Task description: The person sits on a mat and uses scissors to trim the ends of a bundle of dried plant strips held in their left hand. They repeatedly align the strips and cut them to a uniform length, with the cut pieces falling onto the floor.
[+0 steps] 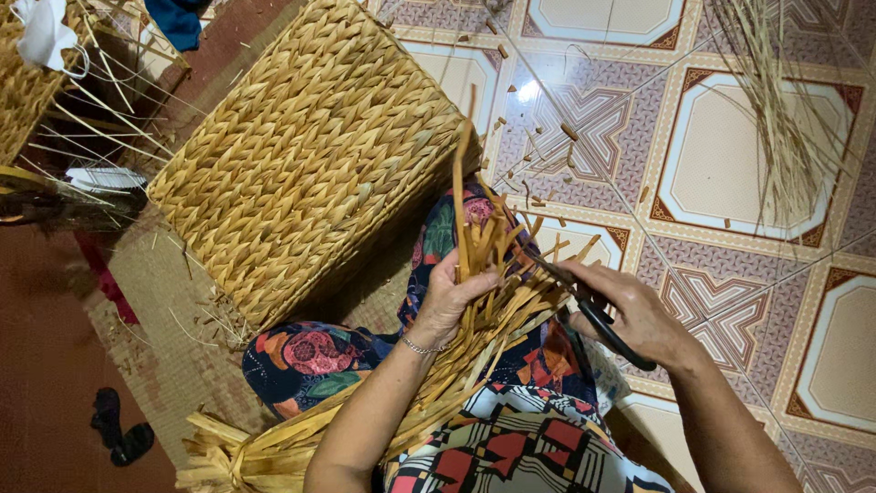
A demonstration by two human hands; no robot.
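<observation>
So from the head cam I can't see much of the scissors point(598, 319), the right hand point(639, 315) is wrapped round the black handles & the blades vanish into the straw. Left hand point(452, 297) is closed on a bundle of dried flat strands point(474, 319) lying across my lap, tied end bottom-left, partly behind my forearm. Big woven basket point(310, 155) sits just beside my knees, top cut off by the frame. Loose thin stalks point(776, 119) top right on the tiled floor point(730, 155), blurry tbh.

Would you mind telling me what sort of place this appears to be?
Probably a home floor used for basket weaving: a patterned tiled floor, a large woven basket, and dried straw strips gripped by the left hand while the right hand holds scissors.
</observation>
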